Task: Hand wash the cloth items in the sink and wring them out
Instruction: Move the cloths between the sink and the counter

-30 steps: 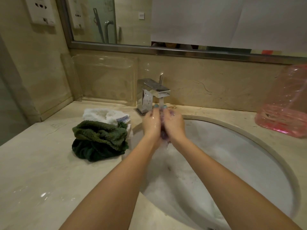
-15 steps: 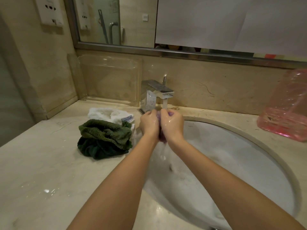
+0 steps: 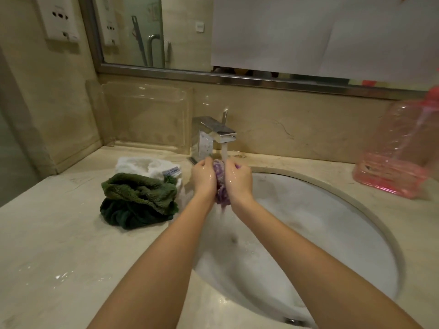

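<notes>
Both hands, left [image 3: 203, 178] and right [image 3: 238, 180], clench a purple cloth [image 3: 220, 184] under the tap [image 3: 215, 135] at centre frame; a hard squeeze may splash the bench [image 3: 59, 252].

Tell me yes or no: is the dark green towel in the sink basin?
No: the dark green towel lies bunched on the marble counter, left of the round white sink basin.

Single head-worn wide-angle view, looking forward and steeply down from above the near bench [image 3: 59, 269] edge, sitting close over the sink [image 3: 332, 233], facing the tap [image 3: 213, 136] and mirror [image 3: 147, 32] on the back wall, with both forearms reaching in from the bottom edge, straight lines bowing outward.
</notes>
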